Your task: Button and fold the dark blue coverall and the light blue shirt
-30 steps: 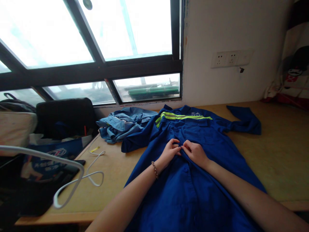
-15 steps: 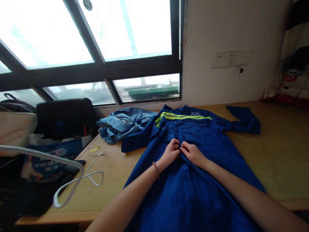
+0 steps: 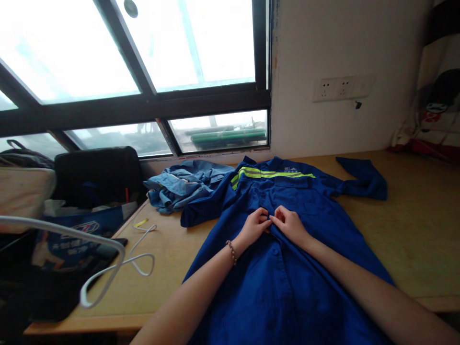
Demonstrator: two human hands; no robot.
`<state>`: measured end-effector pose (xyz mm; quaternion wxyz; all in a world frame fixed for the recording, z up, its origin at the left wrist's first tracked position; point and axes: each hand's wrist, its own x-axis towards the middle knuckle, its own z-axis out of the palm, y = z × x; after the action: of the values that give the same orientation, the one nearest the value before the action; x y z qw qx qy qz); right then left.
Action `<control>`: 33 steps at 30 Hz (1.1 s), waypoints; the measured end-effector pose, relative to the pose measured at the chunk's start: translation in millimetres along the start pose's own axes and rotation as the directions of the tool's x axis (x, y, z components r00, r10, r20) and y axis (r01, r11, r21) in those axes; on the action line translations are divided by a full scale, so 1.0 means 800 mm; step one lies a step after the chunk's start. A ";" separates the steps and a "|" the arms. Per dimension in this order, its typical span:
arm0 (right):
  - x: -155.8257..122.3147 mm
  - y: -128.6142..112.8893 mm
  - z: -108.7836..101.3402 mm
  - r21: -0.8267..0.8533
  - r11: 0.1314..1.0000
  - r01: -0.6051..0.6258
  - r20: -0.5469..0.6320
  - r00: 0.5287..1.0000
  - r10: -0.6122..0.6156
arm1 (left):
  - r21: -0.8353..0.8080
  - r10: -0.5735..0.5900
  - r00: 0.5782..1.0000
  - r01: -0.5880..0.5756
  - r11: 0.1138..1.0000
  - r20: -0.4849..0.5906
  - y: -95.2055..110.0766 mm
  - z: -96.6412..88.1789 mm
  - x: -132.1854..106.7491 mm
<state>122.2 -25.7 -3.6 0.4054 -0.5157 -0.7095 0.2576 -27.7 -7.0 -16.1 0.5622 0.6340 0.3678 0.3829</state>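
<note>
Blue jacket (image 3: 302,282), yellow-grey chest stripe (image 3: 278,174), white print (image 3: 292,169); left hand (image 3: 256,224), right hand (image 3: 288,226) nearly closed, pinching its front.

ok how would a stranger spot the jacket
Find the table by the window. The jacket lies spread there, under the left hand and right hand. Its deep blue and yellow-green chest stripe set it apart from the crumpled light-blue garment.

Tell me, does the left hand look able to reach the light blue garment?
Probably yes: nothing tall stands between the left hand and the light blue garment, only the jacket, which the hand seems to pinch.
</note>
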 end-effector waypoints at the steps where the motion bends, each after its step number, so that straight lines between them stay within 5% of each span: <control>1: -0.003 -0.006 -0.001 -0.036 0.998 0.044 0.017 0.999 -0.043 | 0.015 0.010 1.000 -0.009 1.000 -0.008 -0.001 -0.001 0.001; 5: -0.014 -0.026 0.001 -0.231 0.966 0.118 0.146 0.986 -0.085 | 0.085 0.042 0.999 -0.041 0.996 -0.012 -0.004 -0.007 0.010; 10: -0.024 -0.040 0.009 -0.585 0.809 0.061 0.185 0.981 0.060 | 0.117 0.069 0.997 -0.074 0.990 0.046 -0.005 -0.019 0.029; 15: -0.008 -0.052 0.006 -0.738 0.675 0.009 0.202 0.957 0.208 | 0.115 0.011 0.986 -0.031 0.993 0.165 -0.009 -0.035 0.066; 19: 0.008 -0.046 -0.001 -0.723 0.685 -0.083 0.106 0.967 0.230 | 0.153 0.032 0.999 -0.035 0.988 0.017 -0.016 -0.042 0.093; 23: 0.011 -0.022 -0.003 -0.524 0.847 -0.086 0.081 0.985 0.150 | 0.186 0.083 0.995 -0.072 0.980 -0.054 -0.023 -0.041 0.099; 27: 0.008 -0.005 -0.009 -0.077 0.989 -0.125 0.190 0.972 0.137 | 0.171 0.106 0.994 -0.099 0.980 -0.032 -0.022 -0.041 0.095; 30: 0.005 -0.008 -0.015 0.314 0.893 -0.321 0.366 0.909 0.198 | 0.166 0.097 0.994 -0.089 0.982 -0.041 -0.019 -0.041 0.093; 33: 0.005 -0.015 -0.020 0.563 0.706 -0.429 0.267 0.903 0.335 | 0.183 0.105 0.993 -0.095 0.978 -0.050 -0.017 -0.041 0.092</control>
<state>129.0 -27.1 15.6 0.4346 -0.4727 -0.4928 0.5872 -25.4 74.0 -21.7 0.4713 0.6885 0.3852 0.3943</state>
